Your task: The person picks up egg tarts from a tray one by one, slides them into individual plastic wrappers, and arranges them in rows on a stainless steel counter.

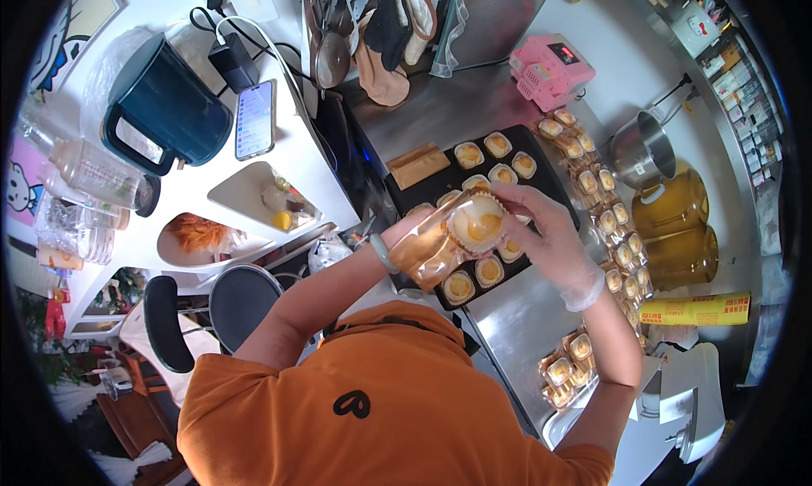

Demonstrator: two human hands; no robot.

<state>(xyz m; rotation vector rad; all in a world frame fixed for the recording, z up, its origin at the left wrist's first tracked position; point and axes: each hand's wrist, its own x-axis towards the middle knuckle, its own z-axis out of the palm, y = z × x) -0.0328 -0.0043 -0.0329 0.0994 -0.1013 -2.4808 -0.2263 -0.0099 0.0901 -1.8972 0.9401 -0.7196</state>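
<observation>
My left hand [403, 230], wearing a pale bracelet at the wrist, grips a bag [423, 253] with a clear front and a brown back; most of its fingers are hidden behind the bag. A small round cake [476, 221] with a yellow-orange centre, in a pleated paper cup, sits at the bag's right end. My right hand [545, 228], in a clear thin glove, has its fingertips on the cake's right edge. Whether the cake is fully inside the bag is hard to make out. Beneath both hands lies a black baking tray [541, 177] holding several similar cakes.
A stack of brown bags [419, 164] lies on the tray's far left corner. Rows of bagged cakes [611, 219] run along the right, with more bagged cakes [568, 369] nearer me. Beyond stands a pink machine [551, 70]. A dark kettle [167, 101] and phone [255, 120] are left.
</observation>
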